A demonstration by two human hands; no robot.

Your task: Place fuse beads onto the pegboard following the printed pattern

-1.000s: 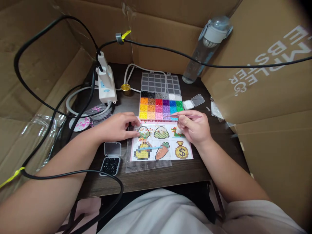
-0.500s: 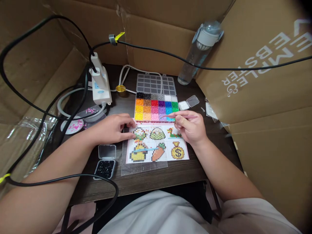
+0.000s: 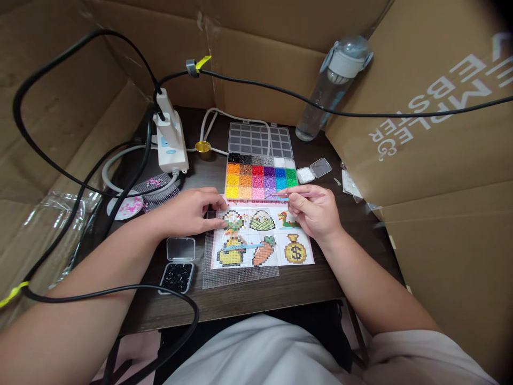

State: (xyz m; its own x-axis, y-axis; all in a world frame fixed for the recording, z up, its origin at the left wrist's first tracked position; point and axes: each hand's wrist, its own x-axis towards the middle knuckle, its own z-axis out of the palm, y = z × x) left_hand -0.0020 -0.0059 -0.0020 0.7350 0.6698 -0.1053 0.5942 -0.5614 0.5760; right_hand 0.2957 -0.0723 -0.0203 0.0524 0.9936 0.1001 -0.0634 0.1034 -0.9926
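Pink tweezers (image 3: 306, 194) are pinched in my right hand (image 3: 316, 211), their tips pointing left over the lower purple compartment of the bead box (image 3: 261, 176). Whether the tips grip a bead is too small to tell. My left hand (image 3: 198, 209) rests at the left edge of the pattern sheet (image 3: 282, 256), thumb and fingers apart, fingertips touching down by the upper left picture. A clear pegboard (image 3: 240, 279) lies over the sheet's left part and sticks out below it. Beads and a pale blue strip (image 3: 242, 247) lie over the pictures there.
Near my left forearm stands an open case of black beads (image 3: 176, 277). A white dish (image 3: 125, 207) holds pink beads. Behind are a power strip (image 3: 172, 152), a gold cup (image 3: 203, 150) and a water bottle (image 3: 332, 85). A black cable (image 3: 256, 81) crosses above; cardboard walls (image 3: 441, 176) surround the desk.
The whole view has shifted slightly, so things appear a little further right. The tweezer tips stay over the box's front row; both hands keep nearly the same pose.
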